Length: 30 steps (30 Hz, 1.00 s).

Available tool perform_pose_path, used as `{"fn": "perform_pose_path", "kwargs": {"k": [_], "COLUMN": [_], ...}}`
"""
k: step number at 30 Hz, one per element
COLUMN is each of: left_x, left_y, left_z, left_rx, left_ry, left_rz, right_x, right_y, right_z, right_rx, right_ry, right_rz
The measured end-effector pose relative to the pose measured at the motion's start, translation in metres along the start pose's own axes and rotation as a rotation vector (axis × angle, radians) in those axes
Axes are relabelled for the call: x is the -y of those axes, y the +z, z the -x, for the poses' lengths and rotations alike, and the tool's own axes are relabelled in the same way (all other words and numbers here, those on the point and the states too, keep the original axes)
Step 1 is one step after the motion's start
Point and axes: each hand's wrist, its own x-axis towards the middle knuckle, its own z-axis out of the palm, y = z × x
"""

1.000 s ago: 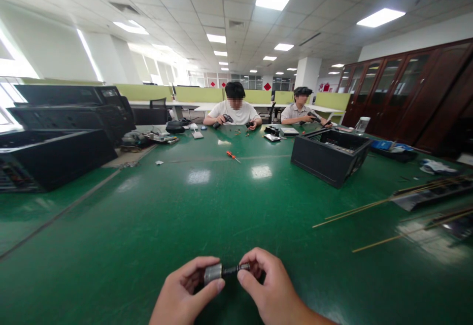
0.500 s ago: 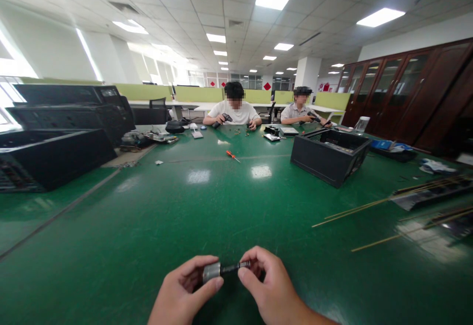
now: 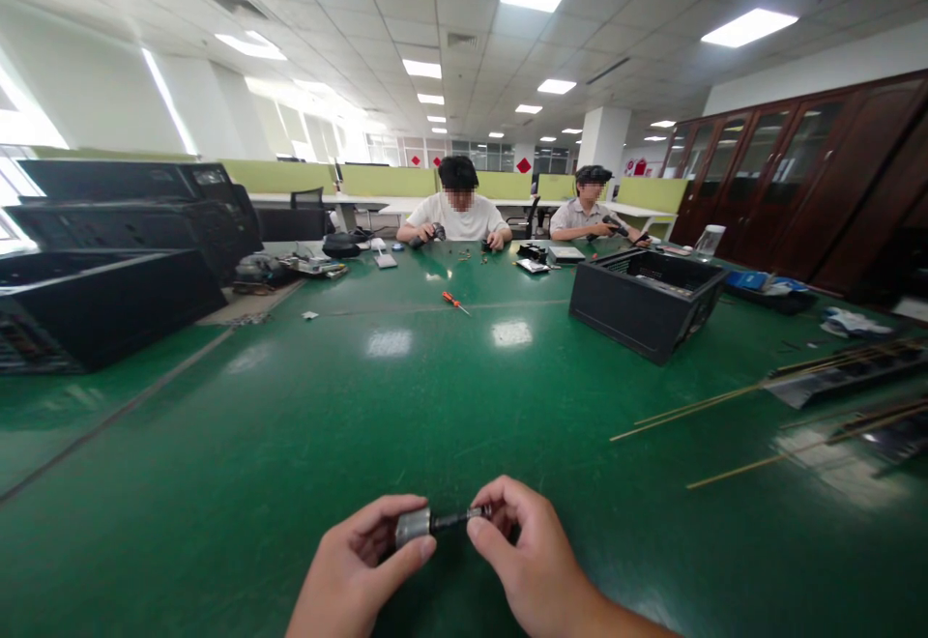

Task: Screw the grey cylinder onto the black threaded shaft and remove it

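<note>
A short silver metal cylinder with a thin dark shaft (image 3: 414, 525) lies almost level between my hands, low in the view; it looks like a small motor, but its exact kind is unclear. My left hand (image 3: 366, 561) is closed around the cylinder end, thumb below and fingers above. With thumb and fingertips, my right hand (image 3: 526, 541) pinches the tip of the shaft, where a lighter, ridged end shows. Both hands are just above the green tabletop (image 3: 435, 406). My fingers partly cover both ends of the piece.
An orange screwdriver (image 3: 455, 303) lies mid-table. Black computer cases stand at left (image 3: 145, 314) and right (image 3: 638, 304). Long thin yellowish rods (image 3: 696, 411) stick out from the right. Across the table sit two people (image 3: 460, 208), (image 3: 591, 208) holding dark power tools.
My hands hold the same piece in nearly the same pose. The camera view has shifted slightly, and the co-worker's hand with the tool across the table has moved a little.
</note>
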Motion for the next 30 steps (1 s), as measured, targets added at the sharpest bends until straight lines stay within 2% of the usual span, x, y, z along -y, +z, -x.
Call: {"fn": "perform_pose_path", "kwargs": {"k": [30], "left_x": [0.0004], "left_y": [-0.0007], "left_z": [0.0], "left_rx": [-0.01], "left_ry": [-0.01], "left_rz": [0.016], "right_x": [-0.0014], "right_y": [-0.0004], "right_z": [-0.0004], "right_rx": [-0.011], "right_ry": [0.011], "right_rz": [-0.022]}}
